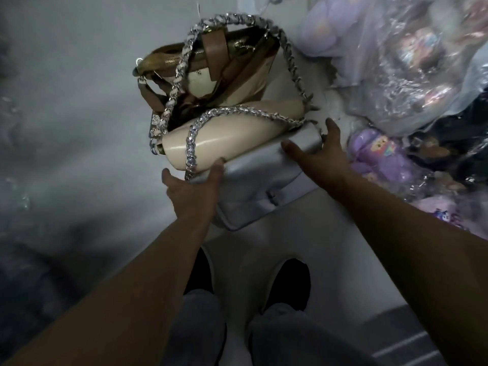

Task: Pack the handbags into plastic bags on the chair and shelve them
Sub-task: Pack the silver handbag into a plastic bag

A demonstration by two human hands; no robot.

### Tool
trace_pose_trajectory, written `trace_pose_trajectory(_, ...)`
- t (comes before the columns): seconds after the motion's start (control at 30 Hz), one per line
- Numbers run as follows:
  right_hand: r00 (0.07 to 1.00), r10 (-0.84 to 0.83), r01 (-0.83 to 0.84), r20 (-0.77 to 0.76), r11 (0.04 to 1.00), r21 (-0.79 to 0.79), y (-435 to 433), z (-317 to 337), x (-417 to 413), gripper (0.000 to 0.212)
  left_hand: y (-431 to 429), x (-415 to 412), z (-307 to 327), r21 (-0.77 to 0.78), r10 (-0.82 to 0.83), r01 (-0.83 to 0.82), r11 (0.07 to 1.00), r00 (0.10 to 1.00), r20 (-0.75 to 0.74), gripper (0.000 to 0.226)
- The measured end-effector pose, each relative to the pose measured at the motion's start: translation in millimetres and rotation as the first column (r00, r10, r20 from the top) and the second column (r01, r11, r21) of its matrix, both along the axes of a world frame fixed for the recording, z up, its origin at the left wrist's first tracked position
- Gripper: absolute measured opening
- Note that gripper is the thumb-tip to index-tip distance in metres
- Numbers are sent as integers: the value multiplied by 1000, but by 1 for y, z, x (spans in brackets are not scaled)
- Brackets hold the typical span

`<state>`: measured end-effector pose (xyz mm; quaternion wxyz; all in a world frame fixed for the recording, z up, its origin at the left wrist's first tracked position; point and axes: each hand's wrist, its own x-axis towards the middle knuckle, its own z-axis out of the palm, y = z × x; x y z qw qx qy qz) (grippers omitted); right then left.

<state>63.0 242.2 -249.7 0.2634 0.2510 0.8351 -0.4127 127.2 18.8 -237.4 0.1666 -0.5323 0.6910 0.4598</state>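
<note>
Left hand (192,191) and right hand (317,157), fingers spread, touch opposite ends of the pale grey leather flap handbag (253,196) between them. Just beyond, a glossy cream chain-strapped handbag (232,143) lies unbagged; packing seems barely begun.

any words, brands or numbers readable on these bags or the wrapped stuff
No text can be read.
Hanging tag on the brown and cream handbag: printed pattern, too blurred to read.
Purple wrapped goods: cartoon pictures show; any lettering is too blurred.
</note>
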Motion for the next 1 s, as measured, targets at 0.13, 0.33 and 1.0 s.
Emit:
trace_pose_trajectory(0.13, 994, 104, -105, 15, 991, 88, 6, -4, -5, 122, 0, 0, -5, 7, -31, 31, 999, 999, 14, 127)
trace_pose_trajectory(0.33, 988, 155, -156, 16, 987, 45, 6, 31, 4, 104, 1, 12, 30, -82, -70, 91, 993, 972, 224, 96)
trace_pose_trajectory(1.0, 842, -483, 488, -239, 872, -41, 91, 284, 107, 86, 95, 8, 261, -216, -79, 44, 975, 984, -159, 25)
